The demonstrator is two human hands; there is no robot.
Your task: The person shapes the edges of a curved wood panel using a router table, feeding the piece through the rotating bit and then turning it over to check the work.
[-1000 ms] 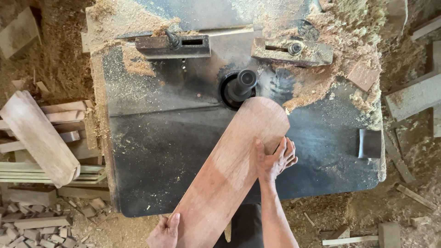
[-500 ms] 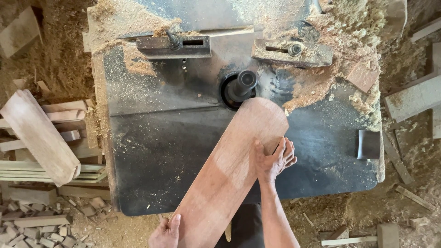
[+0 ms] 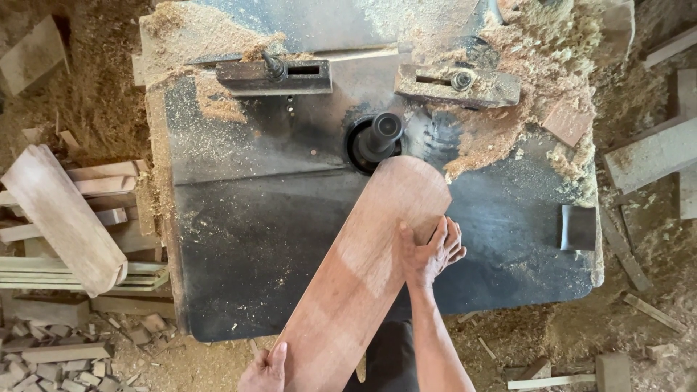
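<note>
Gripping the edge of a long reddish wooden board (image 3: 359,272), the right hand (image 3: 430,252) curls its fingers over the board's right side near the rounded end. The left hand (image 3: 266,369), partly out of view, seems to press flat on the board's near end. The board lies diagonally on a dark metal machine table (image 3: 254,239), its rounded end just beside the upright spindle (image 3: 381,134). Sawdust (image 3: 508,123) heaps beyond the spindle. Left of the table, cut boards (image 3: 65,218) are stacked.

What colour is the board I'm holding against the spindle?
Reddish-brown board, seen in the head view.
</note>
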